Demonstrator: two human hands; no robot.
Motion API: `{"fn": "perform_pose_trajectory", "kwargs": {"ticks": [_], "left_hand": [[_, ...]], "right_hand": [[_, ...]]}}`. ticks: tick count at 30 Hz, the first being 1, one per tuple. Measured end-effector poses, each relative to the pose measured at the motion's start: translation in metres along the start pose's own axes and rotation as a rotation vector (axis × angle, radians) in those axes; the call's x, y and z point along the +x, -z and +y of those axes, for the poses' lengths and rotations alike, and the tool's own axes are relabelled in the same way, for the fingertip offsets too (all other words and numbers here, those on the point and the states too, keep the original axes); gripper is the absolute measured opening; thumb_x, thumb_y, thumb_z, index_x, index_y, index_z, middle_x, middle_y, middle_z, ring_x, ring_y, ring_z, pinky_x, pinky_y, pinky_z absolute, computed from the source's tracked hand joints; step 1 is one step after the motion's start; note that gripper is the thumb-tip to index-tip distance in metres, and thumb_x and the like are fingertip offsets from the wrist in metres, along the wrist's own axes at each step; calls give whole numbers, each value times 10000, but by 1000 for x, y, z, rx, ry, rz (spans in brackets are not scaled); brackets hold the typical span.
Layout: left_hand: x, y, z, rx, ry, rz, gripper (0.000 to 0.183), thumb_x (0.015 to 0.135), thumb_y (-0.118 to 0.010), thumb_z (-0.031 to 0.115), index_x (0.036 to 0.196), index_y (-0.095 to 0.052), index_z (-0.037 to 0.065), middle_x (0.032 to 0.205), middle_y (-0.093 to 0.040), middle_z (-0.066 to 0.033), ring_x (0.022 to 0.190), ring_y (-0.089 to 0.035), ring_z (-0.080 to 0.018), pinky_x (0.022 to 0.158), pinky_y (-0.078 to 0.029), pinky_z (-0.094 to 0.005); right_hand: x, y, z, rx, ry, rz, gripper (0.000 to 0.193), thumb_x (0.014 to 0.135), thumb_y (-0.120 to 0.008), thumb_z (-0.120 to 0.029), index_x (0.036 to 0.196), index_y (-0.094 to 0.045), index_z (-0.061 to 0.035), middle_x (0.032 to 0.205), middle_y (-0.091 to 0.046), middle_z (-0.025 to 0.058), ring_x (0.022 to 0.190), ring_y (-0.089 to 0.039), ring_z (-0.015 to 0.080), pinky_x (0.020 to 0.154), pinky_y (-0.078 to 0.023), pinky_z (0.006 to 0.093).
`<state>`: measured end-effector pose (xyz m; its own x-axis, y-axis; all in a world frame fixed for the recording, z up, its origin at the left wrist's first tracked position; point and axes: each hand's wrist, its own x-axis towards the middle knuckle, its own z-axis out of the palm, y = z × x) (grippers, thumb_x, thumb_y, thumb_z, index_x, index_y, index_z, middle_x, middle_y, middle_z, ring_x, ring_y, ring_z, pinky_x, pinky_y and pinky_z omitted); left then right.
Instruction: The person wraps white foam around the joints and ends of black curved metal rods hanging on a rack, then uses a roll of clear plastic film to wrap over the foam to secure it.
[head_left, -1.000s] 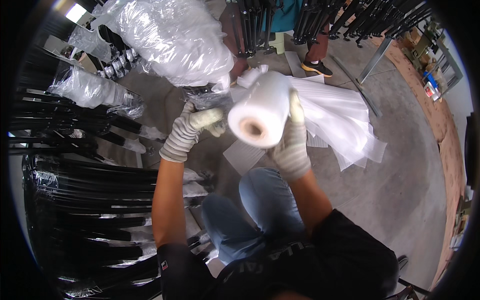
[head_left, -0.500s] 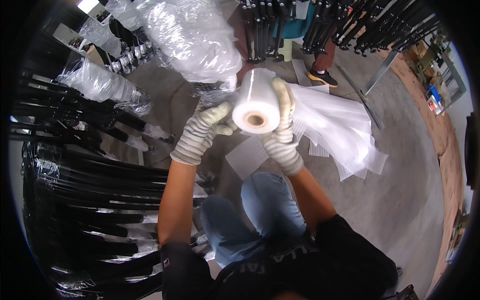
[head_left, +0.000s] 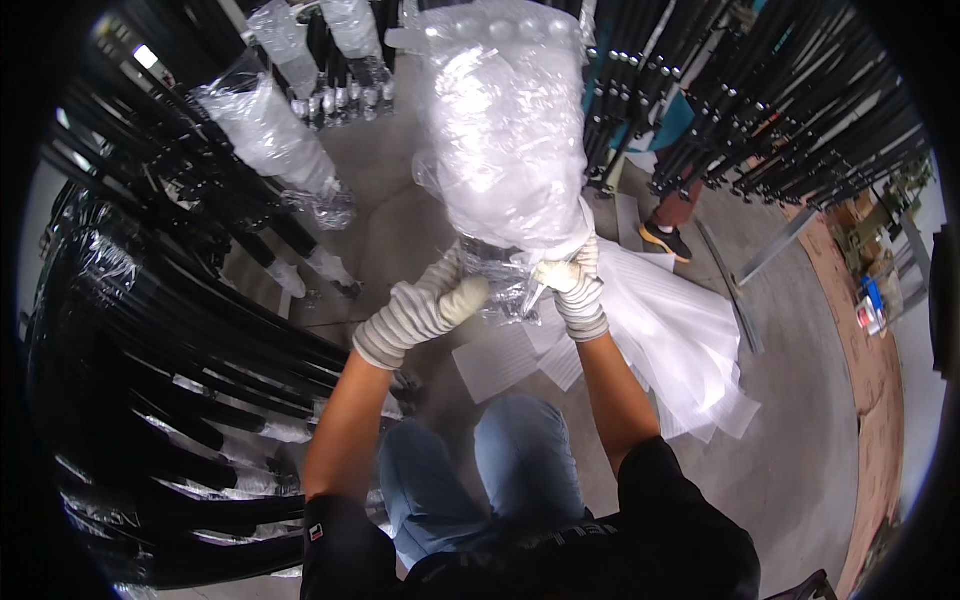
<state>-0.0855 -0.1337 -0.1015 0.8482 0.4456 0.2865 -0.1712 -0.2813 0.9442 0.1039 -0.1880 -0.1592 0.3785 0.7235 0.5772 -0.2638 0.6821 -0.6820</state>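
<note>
A large upright bundle (head_left: 505,150) in clear plastic film over white padding stands in front of me. Dark parts show through the film at its narrow lower end (head_left: 500,280). My left hand (head_left: 425,308), in a striped whitish glove, reaches around the left of that end. Its thumb shows, while its fingers go out of sight behind the bundle. On the other side my right hand (head_left: 575,285), gloved alike, is closed at the bundle's lower right edge, with bunched plastic film at its fingers. The film roll is not visible; the bundle may hide it.
Long black tubes (head_left: 200,380), some film-wrapped, fill the left side. Another wrapped bundle (head_left: 270,135) stands beyond them. White foam sheets (head_left: 670,330) lie on the floor to the right. A person's shoe (head_left: 667,242) shows behind, near hanging black frames (head_left: 770,120) and a metal post (head_left: 775,245).
The film roll, held before my hands, has gone from sight. My hands have moved lower and to either side of the bundle's end. The bundle now appears more central.
</note>
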Motion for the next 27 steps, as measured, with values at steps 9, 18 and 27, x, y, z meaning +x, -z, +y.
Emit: {"fn": "perform_pose_trajectory", "kwargs": {"ticks": [9,18,27], "left_hand": [[5,-10,-47,339,-312,475,518,905,-364,295,1297,-234,-17,1216,-429,-137,1058,-472,-171,894,-376,-271],[31,58,-22,-618,-104,-90,535,849,-490,248,1276,-308,-19,1211,-440,-145,1153,-390,-201,978,-316,-348],[58,81,-16,-183,-84,-143,509,845,-487,224,1265,-324,-13,1203,-449,-151,1133,-411,-212,963,-340,-349]], "right_hand": [[-7,66,93,36,-357,-16,389,680,-668,-81,1027,-532,29,875,-606,67,720,-580,140,617,-484,249],[17,-18,13,-30,-326,-243,545,685,-714,-143,1147,-471,13,930,-615,90,820,-596,163,731,-493,277],[-25,-52,-6,-807,173,16,860,635,-765,-266,1281,-266,7,1234,-391,157,1101,-435,204,928,-374,333]]}}
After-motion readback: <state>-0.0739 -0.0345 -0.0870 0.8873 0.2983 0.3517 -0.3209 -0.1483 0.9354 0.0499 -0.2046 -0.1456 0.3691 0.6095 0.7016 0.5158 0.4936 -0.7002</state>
